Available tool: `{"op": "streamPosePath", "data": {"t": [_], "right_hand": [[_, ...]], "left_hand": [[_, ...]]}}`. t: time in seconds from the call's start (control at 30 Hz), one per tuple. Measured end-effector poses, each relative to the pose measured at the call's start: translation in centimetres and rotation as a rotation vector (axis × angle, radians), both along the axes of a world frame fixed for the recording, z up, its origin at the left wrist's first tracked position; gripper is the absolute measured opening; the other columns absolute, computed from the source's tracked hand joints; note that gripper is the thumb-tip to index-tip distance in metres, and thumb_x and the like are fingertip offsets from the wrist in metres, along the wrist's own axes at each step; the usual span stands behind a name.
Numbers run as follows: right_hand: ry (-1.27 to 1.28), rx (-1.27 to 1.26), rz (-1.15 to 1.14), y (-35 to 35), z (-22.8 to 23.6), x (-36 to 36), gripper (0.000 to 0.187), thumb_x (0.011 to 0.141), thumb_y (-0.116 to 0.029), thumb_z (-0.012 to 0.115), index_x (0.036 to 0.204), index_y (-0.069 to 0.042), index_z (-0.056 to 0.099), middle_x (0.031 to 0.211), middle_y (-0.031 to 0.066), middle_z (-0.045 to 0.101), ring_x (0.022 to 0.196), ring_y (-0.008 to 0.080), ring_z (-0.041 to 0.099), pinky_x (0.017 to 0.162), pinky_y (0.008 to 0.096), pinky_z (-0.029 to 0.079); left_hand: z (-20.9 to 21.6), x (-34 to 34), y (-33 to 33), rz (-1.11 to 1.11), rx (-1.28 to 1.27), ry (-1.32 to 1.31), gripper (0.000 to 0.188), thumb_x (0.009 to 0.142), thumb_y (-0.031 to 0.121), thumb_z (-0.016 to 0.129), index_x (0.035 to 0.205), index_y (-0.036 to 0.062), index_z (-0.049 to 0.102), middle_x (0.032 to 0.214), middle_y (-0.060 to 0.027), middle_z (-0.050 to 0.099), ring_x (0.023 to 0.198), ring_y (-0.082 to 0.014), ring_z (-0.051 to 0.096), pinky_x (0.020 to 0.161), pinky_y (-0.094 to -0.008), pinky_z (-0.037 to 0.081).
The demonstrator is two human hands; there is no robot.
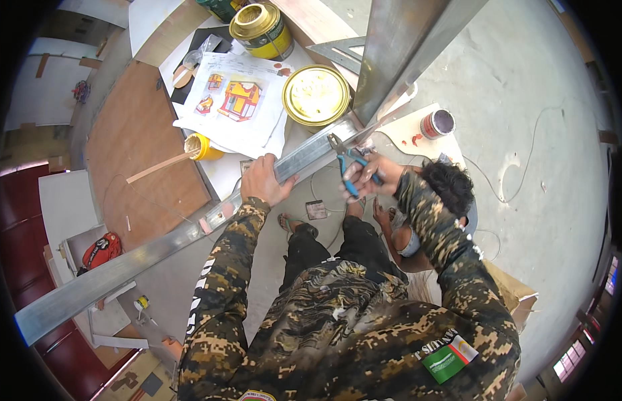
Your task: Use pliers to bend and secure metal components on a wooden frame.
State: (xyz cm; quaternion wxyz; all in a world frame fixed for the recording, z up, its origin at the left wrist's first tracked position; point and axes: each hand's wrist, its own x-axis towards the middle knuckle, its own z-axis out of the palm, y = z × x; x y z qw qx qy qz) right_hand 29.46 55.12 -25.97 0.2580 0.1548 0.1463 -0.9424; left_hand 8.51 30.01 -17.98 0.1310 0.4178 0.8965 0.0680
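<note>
My left hand (267,180) is closed over a long silver metal bar (150,257), which runs aslant from the lower left to the foot of an upright metal post (384,60). In my right hand (390,172) is a pair of pliers (342,155) with blue handles. Their jaws point up and left, close above the bar's far end; whether they touch it I cannot tell. The handles stand apart. Under my left fingers, the bar lies along the edge of a white-topped table (165,77).
On the table are a large paint can (261,33), a round yellow-smeared lid (316,95), a printed drawing (234,100) and a yellow tub (203,147) with a wooden stick. A person (448,190) crouches by my right forearm. A paint-stained tin (438,124) stands right; a cable (525,180) crosses the floor.
</note>
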Motion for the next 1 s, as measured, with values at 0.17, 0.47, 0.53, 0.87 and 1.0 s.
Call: {"op": "streamPosePath", "data": {"t": [0.17, 0.47, 0.53, 0.87, 1.0], "right_hand": [[0.037, -0.179, -0.444, -10.4, 1.3, -1.6, 0.052, 0.07, 0.0, 0.055, 0.121, 0.008, 0.063, 0.128, 0.0277, 0.063, 0.126, 0.0446, 0.059, 0.112, 0.0585, 0.044], [0.006, -0.34, -0.895, -16.3, 3.3, -7.5, 0.046, 0.069, 0.004, 0.051, 0.115, 0.004, 0.061, 0.121, 0.0254, 0.064, 0.116, 0.0409, 0.062, 0.106, 0.0585, 0.048], [0.005, -0.333, -0.912, -16.4, 3.5, -7.5, 0.038, 0.069, 0.004, 0.054, 0.105, -0.002, 0.064, 0.118, 0.023, 0.064, 0.111, 0.0402, 0.063, 0.102, 0.0572, 0.048], [0.059, -0.025, -0.233, 1.3, -0.7, 3.4, 0.027, 0.07, 0.001, 0.054, 0.096, 0.002, 0.064, 0.105, 0.029, 0.068, 0.085, 0.041, 0.069, 0.073, 0.0537, 0.058], [0.009, 0.116, -0.296, -3.4, 3.4, 2.2, 0.056, 0.071, 0.007, 0.051, 0.127, 0.011, 0.06, 0.135, 0.0356, 0.058, 0.127, 0.0503, 0.058, 0.108, 0.0593, 0.049]], "left_hand": [[-0.1, -0.1, -0.3, -0.011, 0.04, 0.026, 0.058, 0.075, 0.044, 0.082, 0.109, 0.0053, 0.056, 0.098, -0.0151, 0.063, 0.096, -0.0359, 0.064, 0.081, -0.0477, 0.052], [0.1, 0.0, -0.1, -0.033, 0.051, 0.013, 0.059, 0.065, 0.027, 0.086, 0.112, 0.0061, 0.056, 0.099, -0.0159, 0.064, 0.097, -0.037, 0.063, 0.081, -0.0485, 0.051], [0.3, 0.0, -0.2, -0.031, 0.021, 0.007, 0.059, 0.068, 0.03, 0.086, 0.112, 0.0054, 0.056, 0.102, -0.015, 0.062, 0.098, -0.0357, 0.063, 0.082, -0.048, 0.052], [-0.2, 0.1, -0.4, -0.042, 0.039, 0.057, 0.059, 0.079, 0.05, 0.079, 0.108, 0.0037, 0.057, 0.097, -0.019, 0.066, 0.093, -0.039, 0.065, 0.079, -0.0485, 0.052], [-0.3, -0.1, -0.5, -0.04, 0.045, 0.068, 0.06, 0.079, 0.05, 0.079, 0.109, 0.0035, 0.057, 0.097, -0.0194, 0.065, 0.093, -0.039, 0.065, 0.079, -0.0487, 0.052]]}}
